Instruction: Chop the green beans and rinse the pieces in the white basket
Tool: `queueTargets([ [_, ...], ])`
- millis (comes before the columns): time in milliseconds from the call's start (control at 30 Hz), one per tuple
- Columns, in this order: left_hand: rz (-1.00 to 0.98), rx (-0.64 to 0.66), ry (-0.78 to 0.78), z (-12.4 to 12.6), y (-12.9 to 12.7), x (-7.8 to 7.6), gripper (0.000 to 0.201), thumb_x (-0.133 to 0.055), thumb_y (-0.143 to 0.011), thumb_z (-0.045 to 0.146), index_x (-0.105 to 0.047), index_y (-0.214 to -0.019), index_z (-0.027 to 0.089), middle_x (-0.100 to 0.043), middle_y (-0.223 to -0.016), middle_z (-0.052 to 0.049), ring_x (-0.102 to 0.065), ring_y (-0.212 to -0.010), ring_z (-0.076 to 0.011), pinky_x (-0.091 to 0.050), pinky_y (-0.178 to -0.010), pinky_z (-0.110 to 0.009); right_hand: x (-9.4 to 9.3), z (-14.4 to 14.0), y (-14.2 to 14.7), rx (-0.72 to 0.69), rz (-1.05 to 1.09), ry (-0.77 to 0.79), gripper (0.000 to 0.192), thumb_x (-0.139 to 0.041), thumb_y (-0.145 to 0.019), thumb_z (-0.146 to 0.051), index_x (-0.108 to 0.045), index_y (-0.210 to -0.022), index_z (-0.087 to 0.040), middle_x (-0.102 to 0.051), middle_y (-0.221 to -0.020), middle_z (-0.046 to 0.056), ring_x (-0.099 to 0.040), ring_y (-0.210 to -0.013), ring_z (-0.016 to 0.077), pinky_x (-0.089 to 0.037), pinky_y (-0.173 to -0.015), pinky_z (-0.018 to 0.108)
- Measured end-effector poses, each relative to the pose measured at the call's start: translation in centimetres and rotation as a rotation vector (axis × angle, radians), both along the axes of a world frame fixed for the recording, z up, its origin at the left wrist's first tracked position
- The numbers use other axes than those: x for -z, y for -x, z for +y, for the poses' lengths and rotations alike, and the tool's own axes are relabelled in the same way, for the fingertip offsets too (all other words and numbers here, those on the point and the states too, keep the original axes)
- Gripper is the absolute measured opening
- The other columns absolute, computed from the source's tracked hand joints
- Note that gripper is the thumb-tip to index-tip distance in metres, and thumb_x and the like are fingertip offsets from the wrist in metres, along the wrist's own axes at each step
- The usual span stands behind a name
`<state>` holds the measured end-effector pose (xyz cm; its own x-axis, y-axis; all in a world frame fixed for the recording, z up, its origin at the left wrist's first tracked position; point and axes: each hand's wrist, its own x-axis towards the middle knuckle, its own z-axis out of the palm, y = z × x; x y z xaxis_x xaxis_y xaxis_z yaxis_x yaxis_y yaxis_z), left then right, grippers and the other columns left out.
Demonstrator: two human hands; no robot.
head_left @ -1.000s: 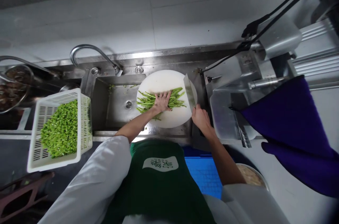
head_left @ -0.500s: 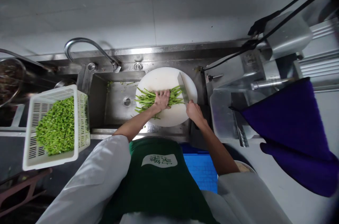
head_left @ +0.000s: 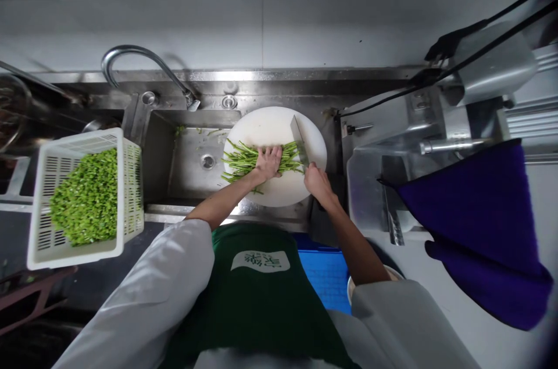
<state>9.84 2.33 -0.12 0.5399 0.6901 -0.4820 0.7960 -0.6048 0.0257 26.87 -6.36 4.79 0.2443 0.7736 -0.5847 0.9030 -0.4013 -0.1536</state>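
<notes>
A bundle of long, thin green vegetable stalks lies crosswise on a round white cutting board. My left hand presses down on the bundle near its right part, fingers close together over the stalks. In my right hand is the handle of a cleaver. Its broad blade stands on edge at the right end of the bundle, pointing away from me. Whether the edge touches the board is hard to see. My right fingers are wrapped round the handle and partly hide it.
The board sits over the right side of a steel sink with scraps in it. A faucet arches behind. To the left, a white plastic basket holds chopped greens. Another cleaver and a purple cloth are at the right.
The view has shifted slightly. The cleaver stays at the right end of the stalks, with its blade a little closer to my left hand. My left hand keeps its place on the bundle.
</notes>
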Motion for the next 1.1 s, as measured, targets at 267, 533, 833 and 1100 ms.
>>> queueTargets([
  [267,-0.03,-0.009,0.012,0.1,0.0,0.2,0.115,-0.085,-0.091,0.054,-0.026,-0.177,0.007,-0.036,-0.176,-0.026,-0.04,-0.153,-0.0438,-0.029,-0.131,-0.064,-2.6,-2.3,-0.6,-0.013,-0.048,-0.03,0.035,-0.036,-0.116,-0.027,-0.059,-0.136,-0.008,-0.078,-0.12,0.026,-0.078,-0.115,0.0335,-0.052,-0.092,0.033],
  [533,-0.025,0.003,-0.002,0.0,-0.1,0.0,0.113,-0.085,-0.091,0.053,-0.028,-0.177,0.006,-0.041,-0.173,-0.027,-0.043,-0.15,-0.0439,-0.03,-0.13,-0.062,1.1,-0.3,0.8,-0.03,-0.001,-0.024,0.036,-0.035,-0.116,-0.021,-0.06,-0.137,-0.006,-0.076,-0.128,0.026,-0.076,-0.123,0.0333,-0.051,-0.1,0.034],
  [833,-0.046,0.001,0.003,0.1,0.0,0.2,0.114,-0.089,-0.087,0.051,-0.031,-0.175,0.006,-0.044,-0.17,-0.028,-0.045,-0.147,-0.0436,-0.031,-0.129,-0.057,-1.8,-2.3,0.8,-0.034,-0.005,-0.031,0.035,-0.037,-0.117,-0.025,-0.059,-0.137,-0.008,-0.078,-0.121,0.026,-0.078,-0.116,0.0325,-0.052,-0.094,0.033],
  [1100,-0.062,-0.027,-0.016,0.0,0.6,-1.2,0.137,-0.088,-0.084,0.062,-0.01,-0.179,0.003,-0.036,-0.174,-0.033,-0.035,-0.161,-0.0466,-0.021,-0.135,-0.06,1.2,0.6,2.1,-0.001,0.038,-0.026,0.036,-0.036,-0.116,-0.022,-0.059,-0.139,-0.008,-0.076,-0.128,0.026,-0.075,-0.125,0.0324,-0.052,-0.101,0.034],
])
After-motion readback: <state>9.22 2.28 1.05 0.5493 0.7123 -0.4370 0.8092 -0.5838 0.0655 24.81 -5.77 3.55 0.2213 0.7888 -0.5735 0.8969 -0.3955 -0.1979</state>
